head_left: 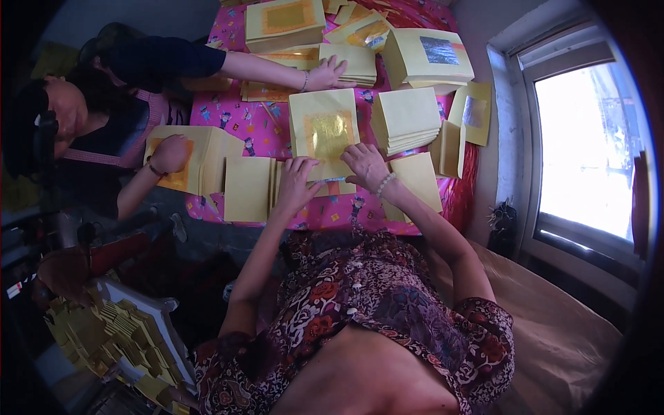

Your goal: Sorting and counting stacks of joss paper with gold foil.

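A sheet of yellow joss paper (299,114) with a gold foil square in an orange border lies at the middle of the table, in front of me. My left hand (297,183) grips its near left corner, fingers on top and thumb at the near edge. On the near right corner, my right hand (366,166), with a beaded bracelet at the wrist, holds the same edge between thumb and fingers. Partly under my hands lie more yellow sheets. One folded yellow stack (247,190) sits left of my left hand; another yellow sheet (418,176) lies beside my right forearm.
A co-worker at the left rests one hand (328,72) on a far stack and the other (169,155) on a foil-faced stack. Folded stacks (404,117) and a silver-foil stack (415,59) stand right on the pink patterned tablecloth (266,128). A bright window (584,145) is at the right.
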Action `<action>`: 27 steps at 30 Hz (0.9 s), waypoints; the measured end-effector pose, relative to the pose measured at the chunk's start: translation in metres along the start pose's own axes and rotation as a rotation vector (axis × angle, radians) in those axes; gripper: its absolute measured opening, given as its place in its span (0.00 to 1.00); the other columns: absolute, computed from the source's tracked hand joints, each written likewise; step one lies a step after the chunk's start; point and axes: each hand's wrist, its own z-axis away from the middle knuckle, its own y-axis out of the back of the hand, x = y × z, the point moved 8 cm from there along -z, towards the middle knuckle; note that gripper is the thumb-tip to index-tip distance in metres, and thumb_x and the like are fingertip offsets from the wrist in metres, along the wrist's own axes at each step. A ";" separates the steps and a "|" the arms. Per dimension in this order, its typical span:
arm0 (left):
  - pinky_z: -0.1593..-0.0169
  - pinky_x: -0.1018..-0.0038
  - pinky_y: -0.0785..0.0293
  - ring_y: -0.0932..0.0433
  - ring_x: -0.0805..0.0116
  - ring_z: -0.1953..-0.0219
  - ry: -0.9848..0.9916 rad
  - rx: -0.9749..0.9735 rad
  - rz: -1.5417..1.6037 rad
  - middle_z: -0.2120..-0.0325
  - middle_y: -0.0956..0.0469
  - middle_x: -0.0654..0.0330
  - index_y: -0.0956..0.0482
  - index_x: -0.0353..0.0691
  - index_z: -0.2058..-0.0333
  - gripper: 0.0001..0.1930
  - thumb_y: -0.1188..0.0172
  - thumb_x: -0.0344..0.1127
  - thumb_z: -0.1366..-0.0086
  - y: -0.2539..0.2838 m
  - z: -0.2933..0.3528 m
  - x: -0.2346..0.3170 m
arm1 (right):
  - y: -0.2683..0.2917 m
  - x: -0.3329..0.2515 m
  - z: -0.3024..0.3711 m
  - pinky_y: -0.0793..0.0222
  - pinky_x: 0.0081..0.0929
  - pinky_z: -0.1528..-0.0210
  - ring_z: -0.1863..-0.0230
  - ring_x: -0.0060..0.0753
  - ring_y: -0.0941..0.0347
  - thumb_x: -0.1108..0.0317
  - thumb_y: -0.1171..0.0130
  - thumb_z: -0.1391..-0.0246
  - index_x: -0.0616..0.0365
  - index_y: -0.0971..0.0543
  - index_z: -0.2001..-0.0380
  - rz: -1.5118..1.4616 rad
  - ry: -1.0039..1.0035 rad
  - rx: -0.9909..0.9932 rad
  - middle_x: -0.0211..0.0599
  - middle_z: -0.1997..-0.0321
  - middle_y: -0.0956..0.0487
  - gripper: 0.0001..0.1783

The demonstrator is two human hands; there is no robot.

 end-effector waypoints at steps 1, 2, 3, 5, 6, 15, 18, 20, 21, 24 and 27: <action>0.50 0.63 0.36 0.34 0.54 0.55 0.001 -0.028 -0.008 0.60 0.31 0.57 0.29 0.41 0.57 0.25 0.33 0.33 0.56 -0.004 -0.001 -0.002 | -0.002 0.001 0.000 0.39 0.31 0.53 0.53 0.34 0.34 0.56 0.30 0.69 0.53 0.29 0.61 -0.004 -0.003 0.000 0.32 0.60 0.30 0.29; 0.50 0.63 0.36 0.34 0.55 0.56 0.002 -0.056 -0.017 0.61 0.30 0.57 0.29 0.41 0.58 0.24 0.32 0.34 0.56 -0.007 -0.002 -0.003 | -0.004 0.001 0.000 0.38 0.32 0.53 0.54 0.34 0.33 0.57 0.31 0.68 0.53 0.29 0.62 -0.017 -0.002 -0.006 0.32 0.60 0.30 0.28; 0.50 0.63 0.36 0.34 0.55 0.56 0.002 -0.060 -0.018 0.61 0.30 0.57 0.29 0.41 0.58 0.24 0.32 0.34 0.56 -0.008 -0.002 -0.005 | -0.005 0.002 0.001 0.37 0.32 0.54 0.54 0.33 0.33 0.57 0.31 0.68 0.52 0.29 0.62 -0.029 -0.001 -0.013 0.32 0.61 0.30 0.27; 0.51 0.65 0.35 0.33 0.56 0.57 -0.026 -0.083 -0.046 0.62 0.30 0.57 0.27 0.42 0.60 0.23 0.31 0.34 0.57 -0.012 -0.003 -0.007 | -0.007 0.004 0.001 0.35 0.33 0.55 0.55 0.35 0.32 0.57 0.31 0.67 0.53 0.29 0.63 -0.056 0.004 0.001 0.33 0.61 0.30 0.26; 0.51 0.65 0.35 0.33 0.56 0.57 -0.028 -0.087 -0.047 0.62 0.30 0.57 0.27 0.42 0.60 0.23 0.31 0.34 0.57 -0.013 -0.004 -0.009 | -0.008 0.005 0.002 0.34 0.33 0.57 0.56 0.36 0.31 0.58 0.32 0.66 0.54 0.29 0.64 -0.080 0.013 0.014 0.34 0.61 0.29 0.25; 0.49 0.64 0.35 0.31 0.56 0.57 -0.020 -0.146 -0.016 0.63 0.29 0.57 0.25 0.39 0.64 0.19 0.32 0.34 0.56 -0.016 -0.008 -0.019 | -0.006 0.019 -0.003 0.30 0.34 0.63 0.64 0.39 0.27 0.58 0.36 0.61 0.55 0.25 0.79 -0.323 0.025 0.037 0.34 0.71 0.25 0.13; 0.48 0.65 0.35 0.30 0.56 0.57 -0.058 -0.147 -0.030 0.63 0.29 0.57 0.25 0.39 0.64 0.18 0.32 0.35 0.55 -0.014 -0.010 -0.013 | -0.007 0.021 -0.003 0.30 0.34 0.62 0.63 0.38 0.27 0.57 0.37 0.60 0.55 0.24 0.79 -0.293 0.035 0.066 0.34 0.70 0.24 0.13; 0.48 0.66 0.35 0.30 0.57 0.57 -0.034 -0.155 -0.033 0.63 0.28 0.58 0.24 0.39 0.64 0.17 0.32 0.36 0.55 -0.014 -0.011 -0.014 | -0.007 0.022 -0.004 0.30 0.34 0.62 0.63 0.38 0.27 0.57 0.37 0.59 0.54 0.24 0.78 -0.294 0.026 0.055 0.34 0.70 0.24 0.12; 0.48 0.66 0.35 0.30 0.57 0.57 -0.035 -0.155 -0.035 0.63 0.28 0.58 0.24 0.39 0.64 0.17 0.32 0.36 0.55 -0.015 -0.012 -0.014 | -0.007 0.022 -0.004 0.30 0.34 0.62 0.63 0.39 0.27 0.57 0.38 0.58 0.54 0.23 0.77 -0.295 0.017 0.042 0.35 0.70 0.24 0.12; 0.49 0.66 0.34 0.28 0.58 0.58 -0.026 -0.133 -0.030 0.65 0.27 0.58 0.23 0.39 0.65 0.16 0.32 0.36 0.54 -0.015 -0.014 -0.019 | -0.008 0.026 -0.006 0.30 0.35 0.62 0.64 0.39 0.26 0.57 0.38 0.57 0.55 0.23 0.77 -0.306 0.015 0.053 0.36 0.71 0.23 0.13; 0.52 0.67 0.33 0.27 0.59 0.59 0.050 -0.144 0.085 0.66 0.25 0.58 0.22 0.38 0.68 0.13 0.33 0.35 0.52 -0.017 -0.015 -0.030 | -0.011 0.030 -0.006 0.30 0.36 0.62 0.65 0.40 0.26 0.56 0.38 0.57 0.56 0.23 0.77 -0.364 -0.008 0.040 0.37 0.71 0.23 0.14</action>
